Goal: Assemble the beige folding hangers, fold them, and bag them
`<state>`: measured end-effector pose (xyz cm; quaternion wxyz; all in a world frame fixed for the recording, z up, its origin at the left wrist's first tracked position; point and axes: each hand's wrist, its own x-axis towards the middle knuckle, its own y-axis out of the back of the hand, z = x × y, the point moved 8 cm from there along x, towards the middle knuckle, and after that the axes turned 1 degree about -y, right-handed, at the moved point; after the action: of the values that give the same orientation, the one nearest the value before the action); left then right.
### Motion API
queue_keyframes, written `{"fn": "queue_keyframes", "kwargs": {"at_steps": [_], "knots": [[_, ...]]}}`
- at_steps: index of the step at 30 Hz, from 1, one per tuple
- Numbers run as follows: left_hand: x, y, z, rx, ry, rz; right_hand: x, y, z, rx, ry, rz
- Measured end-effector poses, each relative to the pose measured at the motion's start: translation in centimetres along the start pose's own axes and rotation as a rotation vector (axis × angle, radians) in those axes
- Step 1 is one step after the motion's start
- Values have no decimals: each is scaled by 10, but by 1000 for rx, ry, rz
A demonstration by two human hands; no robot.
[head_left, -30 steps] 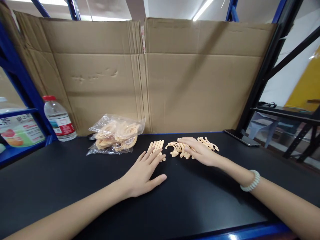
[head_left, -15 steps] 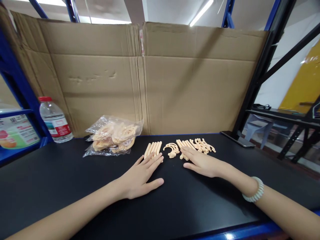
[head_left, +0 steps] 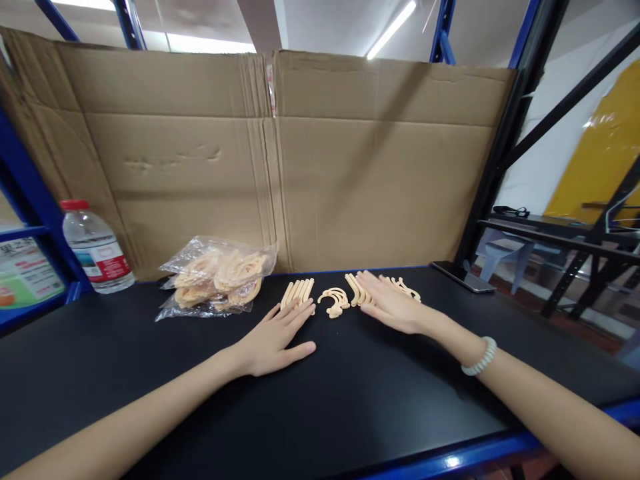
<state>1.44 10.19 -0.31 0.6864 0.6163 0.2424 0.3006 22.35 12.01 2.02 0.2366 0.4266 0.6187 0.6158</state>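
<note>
Beige plastic sticks (head_left: 298, 292) lie in a neat row on the black desk (head_left: 350, 400), touched by the fingertips of the left hand (head_left: 274, 337), which lies flat and open, gripping nothing. Just beside them sit curved hook pieces (head_left: 334, 301). The right hand (head_left: 395, 307) rests flat, fingers spread, on more beige pieces (head_left: 406, 289). A clear bag of parts (head_left: 216, 277) lies to the left, a water bottle (head_left: 95, 247) beyond it.

The left hand (head_left: 273, 340) lies flat, fingertips touching straight beige plastic strips (head_left: 297, 292). The right hand (head_left: 393, 307) rests flat on curved beige plastic pieces (head_left: 400, 288) on the black table (head_left: 150, 373).
</note>
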Motion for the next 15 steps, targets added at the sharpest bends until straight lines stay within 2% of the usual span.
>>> {"fn": "queue_keyframes", "kwargs": {"at_steps": [3, 5, 7, 10, 13, 15], "knots": [[0, -1, 0, 7, 4, -5, -13, 17, 26, -67, -69, 64], [-1, -2, 0, 13, 11, -14, -21, 10, 47, -77, -123, 9], [-1, -2, 1, 16, 11, -21, -26, -7, 66, -52, -168, -53], [0, -3, 0, 20, 19, -31, -23, -26, 85, 3, -172, -37], [4, -3, -6, 23, 38, -38, -14, -31, 102, 20, -200, -2], [9, -2, -10, 25, 50, -41, -9, -24, 109, 26, -239, 39]]}}
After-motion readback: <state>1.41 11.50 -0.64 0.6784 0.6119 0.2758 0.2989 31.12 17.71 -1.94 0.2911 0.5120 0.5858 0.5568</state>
